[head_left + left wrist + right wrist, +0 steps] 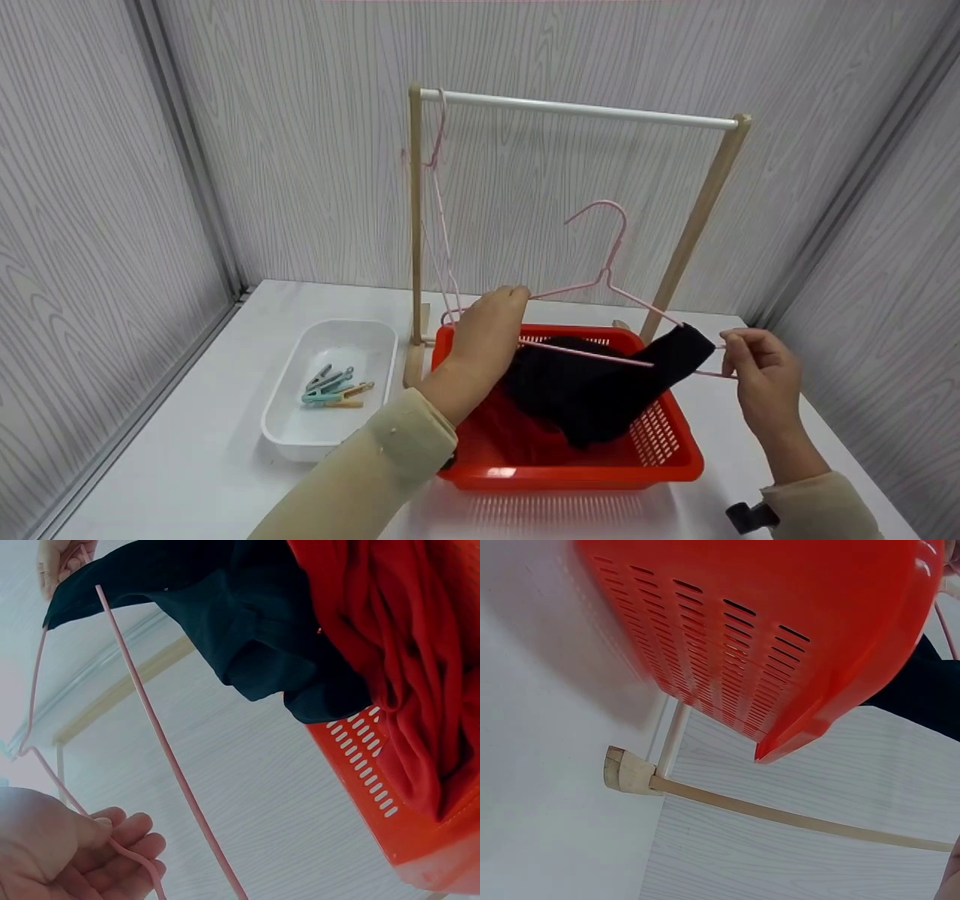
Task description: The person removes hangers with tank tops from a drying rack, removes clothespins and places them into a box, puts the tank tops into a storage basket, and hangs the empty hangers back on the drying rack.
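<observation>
A pink clothes hanger (616,244) is held up at a tilt over the red basket (570,478), hook upward. Its left end is gripped by my left hand (487,337); in the left wrist view the thumb and fingers (139,829) curl round the pink wire. A narrow part of a black garment (596,397) is slipped over the hanger's right arm, and the rest hangs down into the basket. My right hand (765,375) pinches the hanger's right tip just past the cloth. Red cloth (405,690) lies in the basket beside the black garment.
Behind the basket stands a wooden rack with a white rod (577,109). Another pink hanger (441,127) hangs at the rod's left end. On the left, a white tray (281,409) contains several clothespins (330,390). Wood-grain panels (300,150) enclose the white table (187,435).
</observation>
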Tool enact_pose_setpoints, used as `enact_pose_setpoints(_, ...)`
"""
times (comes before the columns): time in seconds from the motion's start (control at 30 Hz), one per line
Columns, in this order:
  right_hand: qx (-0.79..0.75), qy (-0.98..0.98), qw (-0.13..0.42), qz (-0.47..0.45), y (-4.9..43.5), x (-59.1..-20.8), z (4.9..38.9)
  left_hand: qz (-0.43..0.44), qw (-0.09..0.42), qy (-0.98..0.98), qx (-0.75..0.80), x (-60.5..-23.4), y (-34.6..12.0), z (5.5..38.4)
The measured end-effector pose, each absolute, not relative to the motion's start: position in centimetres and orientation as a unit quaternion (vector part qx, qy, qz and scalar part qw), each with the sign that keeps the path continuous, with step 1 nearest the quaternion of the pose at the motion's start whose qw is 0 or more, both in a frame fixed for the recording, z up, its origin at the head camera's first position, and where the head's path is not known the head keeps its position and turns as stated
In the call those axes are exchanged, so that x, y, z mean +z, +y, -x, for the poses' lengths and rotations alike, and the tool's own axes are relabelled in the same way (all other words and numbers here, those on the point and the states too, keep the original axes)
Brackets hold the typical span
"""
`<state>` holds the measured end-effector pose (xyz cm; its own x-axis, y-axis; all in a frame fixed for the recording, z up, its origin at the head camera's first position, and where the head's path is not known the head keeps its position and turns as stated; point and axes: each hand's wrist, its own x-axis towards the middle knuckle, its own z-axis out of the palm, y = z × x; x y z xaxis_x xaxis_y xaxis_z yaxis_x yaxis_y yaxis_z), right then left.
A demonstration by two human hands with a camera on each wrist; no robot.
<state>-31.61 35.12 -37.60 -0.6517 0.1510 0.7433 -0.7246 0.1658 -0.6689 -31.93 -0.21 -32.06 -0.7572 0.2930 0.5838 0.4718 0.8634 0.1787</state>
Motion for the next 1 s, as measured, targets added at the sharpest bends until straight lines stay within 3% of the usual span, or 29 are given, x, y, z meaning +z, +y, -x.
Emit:
enact_pose_setpoints(0.17, 0.604, -0.674, 0.366, -0.216, 34.9, -37.3, 31.6, 0.208, 0.290, -0.920, -0.165, -32.1, -0.2, 31.9)
enact_pose_setpoints(0.7, 0.398, -0.779, 0.466, -0.132, 34.4, -36.4, 30.9, 0.205, 0.302, -0.916, -0.165, -31.9, -0.6, 31.5)
enact_pose_setpoints(1.0, 0.324, -0.767, 0.501, -0.236, 32.9, -35.9, 31.2, 0.208, 0.322, -0.911, -0.150, -32.0, -0.7, 31.0)
